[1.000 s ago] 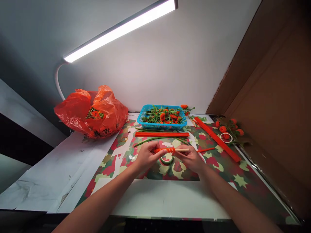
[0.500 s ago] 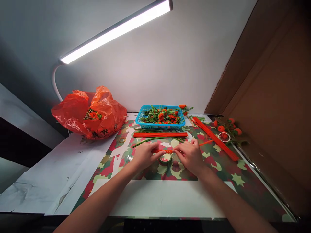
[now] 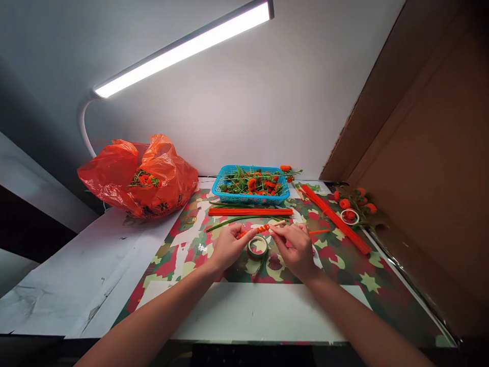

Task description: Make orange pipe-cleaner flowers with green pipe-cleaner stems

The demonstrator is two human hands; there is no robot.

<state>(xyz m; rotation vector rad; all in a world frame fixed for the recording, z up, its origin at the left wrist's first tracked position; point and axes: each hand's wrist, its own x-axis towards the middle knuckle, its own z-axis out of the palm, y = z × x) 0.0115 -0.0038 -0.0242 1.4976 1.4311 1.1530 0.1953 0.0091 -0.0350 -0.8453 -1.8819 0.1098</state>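
Observation:
An orange pipe cleaner (image 3: 263,229) is coiled in a spiral around a thin pale wooden stick (image 3: 280,223). My left hand (image 3: 228,248) is closed on the coiled part, thumb and fingers pinching it. At the right end of the coil, my right hand (image 3: 297,248) pinches the pipe cleaner, its straight tail (image 3: 320,232) sticking out beyond the knuckles. The stick's tip shows just above the right fingers. Below and between both hands lies a roll of green tape (image 3: 256,256). Behind them rest green pipe cleaners (image 3: 229,221) and an orange pipe cleaner bundle (image 3: 250,212).
A blue basket (image 3: 252,200) of orange flowers and green stems stands at the back. To the left sits a red plastic bag (image 3: 168,178) with more flowers. Another orange bundle (image 3: 340,221), a white ring (image 3: 358,218) and finished flowers (image 3: 344,203) lie right. A lamp (image 3: 183,53) hangs above.
The coil has tilted up to the right and shows longer, with the stick's tip now visible. My right hand has shifted slightly left and down, and the pipe cleaner's tail reaches less far right.

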